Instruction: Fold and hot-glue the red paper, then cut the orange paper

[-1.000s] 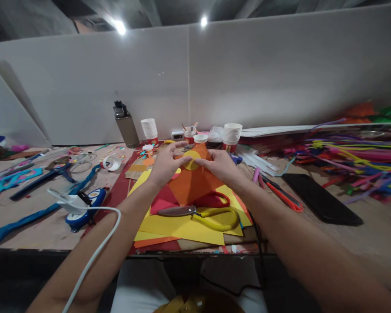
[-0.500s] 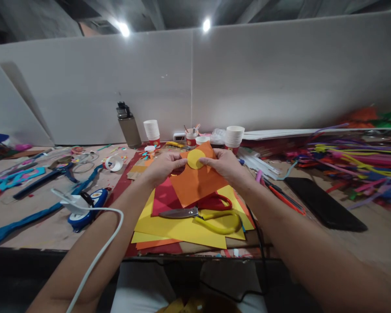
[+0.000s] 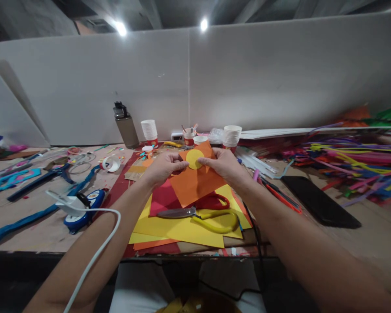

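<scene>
An orange paper sheet (image 3: 197, 187) is held up between my two hands, with a yellow paper circle (image 3: 194, 159) lying against its upper part. My left hand (image 3: 165, 167) pinches the sheet's left side, its thumb at the circle's lower left edge. On the right side, my right hand (image 3: 224, 163) grips the sheet, the thumb touching the circle's right edge. Scissors (image 3: 215, 221) with a yellow and a red handle lie below on yellow paper sheets (image 3: 179, 232). Part of a red sheet (image 3: 163, 198) shows behind the orange one.
Stacked paper cups (image 3: 232, 135), another stack (image 3: 149, 131) and a bottle (image 3: 126, 128) stand at the back. A black phone (image 3: 319, 201) and colourful pipe cleaners (image 3: 361, 161) lie right. Leftward are a blue-and-white power strip (image 3: 84, 213) and a white cable (image 3: 101, 250) crossing my left forearm.
The whole view has shifted slightly, so the background appears a little further left. Both hands keep their hold on the orange sheet and circle, with hardly any other movement.
</scene>
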